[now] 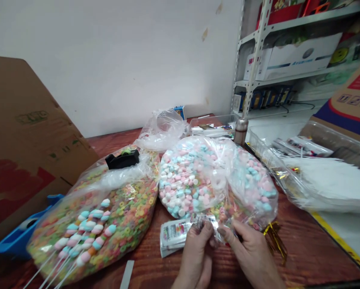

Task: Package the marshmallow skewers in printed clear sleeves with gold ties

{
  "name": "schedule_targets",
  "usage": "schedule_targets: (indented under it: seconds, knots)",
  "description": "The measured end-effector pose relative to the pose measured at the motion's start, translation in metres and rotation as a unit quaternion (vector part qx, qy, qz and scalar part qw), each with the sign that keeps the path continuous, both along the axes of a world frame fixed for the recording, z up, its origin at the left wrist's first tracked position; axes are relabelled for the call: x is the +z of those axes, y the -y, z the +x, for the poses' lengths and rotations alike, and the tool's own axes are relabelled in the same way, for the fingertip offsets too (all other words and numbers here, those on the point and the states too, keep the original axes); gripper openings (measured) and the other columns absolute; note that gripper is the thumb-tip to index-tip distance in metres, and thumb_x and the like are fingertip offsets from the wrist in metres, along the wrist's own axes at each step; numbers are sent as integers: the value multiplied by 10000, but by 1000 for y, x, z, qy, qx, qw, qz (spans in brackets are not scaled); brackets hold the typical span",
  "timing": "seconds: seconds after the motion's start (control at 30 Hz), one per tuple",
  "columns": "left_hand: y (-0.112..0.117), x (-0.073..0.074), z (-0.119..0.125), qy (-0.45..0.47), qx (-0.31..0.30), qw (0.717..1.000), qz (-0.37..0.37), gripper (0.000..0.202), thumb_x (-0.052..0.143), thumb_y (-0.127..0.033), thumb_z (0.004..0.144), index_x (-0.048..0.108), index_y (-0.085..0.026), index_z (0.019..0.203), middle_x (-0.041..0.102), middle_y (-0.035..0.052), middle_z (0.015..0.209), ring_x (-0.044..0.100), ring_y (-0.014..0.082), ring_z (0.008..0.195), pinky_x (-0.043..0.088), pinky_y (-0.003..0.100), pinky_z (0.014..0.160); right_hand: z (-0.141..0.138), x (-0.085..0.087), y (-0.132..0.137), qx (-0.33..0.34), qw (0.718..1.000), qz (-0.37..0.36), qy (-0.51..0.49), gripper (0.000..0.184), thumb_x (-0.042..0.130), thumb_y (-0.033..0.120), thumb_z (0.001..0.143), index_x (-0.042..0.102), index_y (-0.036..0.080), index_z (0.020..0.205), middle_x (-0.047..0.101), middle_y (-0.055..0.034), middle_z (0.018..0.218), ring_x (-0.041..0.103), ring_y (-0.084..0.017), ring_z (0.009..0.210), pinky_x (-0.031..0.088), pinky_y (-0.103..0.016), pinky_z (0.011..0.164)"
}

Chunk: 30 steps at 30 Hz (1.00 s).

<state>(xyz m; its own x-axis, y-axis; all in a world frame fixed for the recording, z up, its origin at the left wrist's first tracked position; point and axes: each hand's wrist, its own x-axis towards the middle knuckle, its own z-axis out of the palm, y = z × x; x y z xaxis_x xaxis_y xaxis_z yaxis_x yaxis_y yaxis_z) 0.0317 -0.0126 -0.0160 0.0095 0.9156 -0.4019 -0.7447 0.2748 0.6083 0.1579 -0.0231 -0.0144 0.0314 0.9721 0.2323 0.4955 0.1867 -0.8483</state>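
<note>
My left hand [198,251] and my right hand [249,248] are close together at the front of the table. Between their pinched fingertips is a small clear printed plastic bag [217,237], partly hidden by the fingers. Under and beside my left hand lies a stack of flat printed bags [173,233]. Just beyond both hands rests a big clear bag of pink, white and blue marshmallows [182,176]. A strip of gold twist ties [275,241] lies to the right of my right hand.
On the left, several marshmallow skewers [88,230] rest on a bag of coloured cereal rings [131,208], with a black tape dispenser [122,159]. A blue dispenser [23,233] and cardboard box [26,132] stand beyond. A clear tray [303,196] of white sticks is at right.
</note>
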Motion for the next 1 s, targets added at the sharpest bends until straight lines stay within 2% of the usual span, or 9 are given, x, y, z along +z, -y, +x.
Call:
schedule_targets:
  seconds: [0.07,0.2,0.3,0.43,0.57,0.67,0.77,0.9,1.0]
  knots:
    - [-1,-2,-3,40,19,999,-20,342,867,-294,621,561,-144,653,454,-79,479,397,39,424,363,168,446,2,2,3,-20,999,-1,-32,423,432,498,949,543,221,649,565,13,589,552,-158,573,419,-230,530]
    - [-3,-2,-10,83,77,992,-64,350,882,-240,599,583,-154,759,524,-70,585,432,37,447,396,170,455,3,8,10,-64,992,90,-63,266,446,444,962,612,260,1058,665,-32,1010,629,-204,950,480,-276,831]
    - [-3,-1,-11,84,81,992,-58,348,881,-228,600,587,-156,771,528,-66,591,452,45,464,401,168,454,-1,6,14,-41,983,176,-30,234,477,414,956,628,275,1066,595,-62,1162,563,-229,1111,445,-331,945]
    - [-1,2,-11,44,75,996,-18,306,854,-275,643,588,-148,725,542,-50,577,469,61,486,423,185,488,-7,-2,13,-8,974,221,39,184,599,333,895,663,256,1050,566,-102,1229,553,-264,1140,472,-389,931]
    - [2,2,-13,-37,100,994,25,289,860,-261,627,630,-141,753,632,-6,676,546,92,592,470,210,593,-10,-8,10,-23,985,170,17,182,645,301,861,706,237,1021,616,-122,1233,573,-295,1155,476,-461,968]
    - [2,3,-14,-56,110,992,34,288,868,-261,615,626,-139,715,606,-18,637,522,80,575,464,200,595,-15,-9,7,22,992,47,-119,208,576,328,912,738,237,1004,647,-110,1245,594,-274,1172,496,-425,983]
    - [2,5,-14,-16,87,996,16,279,851,-266,644,638,-139,770,568,-35,625,461,58,522,421,179,524,-20,-12,6,36,969,-29,-245,255,549,358,930,745,233,1034,648,-110,1262,591,-262,1191,513,-379,970]
    - [3,6,-16,17,19,1000,-7,277,830,-258,677,663,-112,841,578,-10,668,455,58,527,418,188,513,-21,-16,6,14,984,16,-178,227,571,339,912,747,242,1018,644,-102,1253,570,-263,1209,492,-379,990]
    - [1,3,-19,26,53,998,-34,285,876,-208,596,642,-110,727,581,-12,652,467,60,530,425,185,509,-21,-15,7,5,994,75,-76,186,563,290,913,739,247,955,645,-90,1214,590,-250,1157,492,-377,970]
